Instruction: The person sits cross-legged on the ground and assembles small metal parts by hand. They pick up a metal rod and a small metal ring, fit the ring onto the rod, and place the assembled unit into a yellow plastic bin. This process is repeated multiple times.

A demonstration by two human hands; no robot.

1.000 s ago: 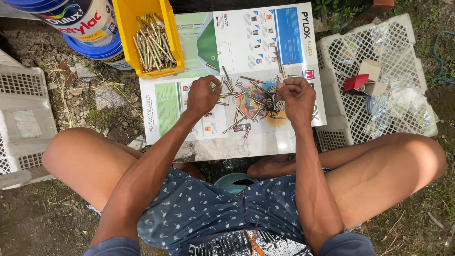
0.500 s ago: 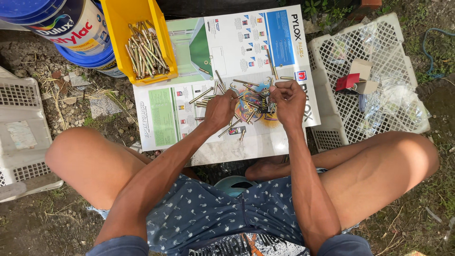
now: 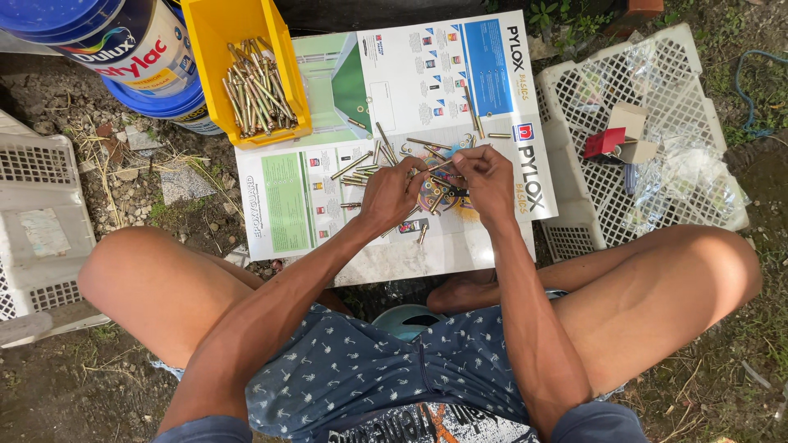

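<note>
I sit cross-legged on the ground over a white printed board [image 3: 394,74]. A scatter of long brass-coloured bolts [image 3: 361,164] and small washers lies on it. My left hand [image 3: 392,195] and my right hand [image 3: 486,176] meet at the middle of the pile, fingers pinched together around a bolt [image 3: 435,169] that spans between them. More loose bolts lie just left and above the hands. A yellow bin [image 3: 246,70] holding several sorted bolts stands at the board's far left corner.
A blue paint bucket [image 3: 123,49] stands far left behind the yellow bin. A white plastic crate [image 3: 574,221] on the right holds a red box, a small cardboard box and clear plastic bags. Another white crate [image 3: 41,221] lies at left. Dirt and grass surround everything.
My left hand has moved right toward my right hand, and both now meet over the pile. The view has shifted slightly, so the board sits lower in the frame.
</note>
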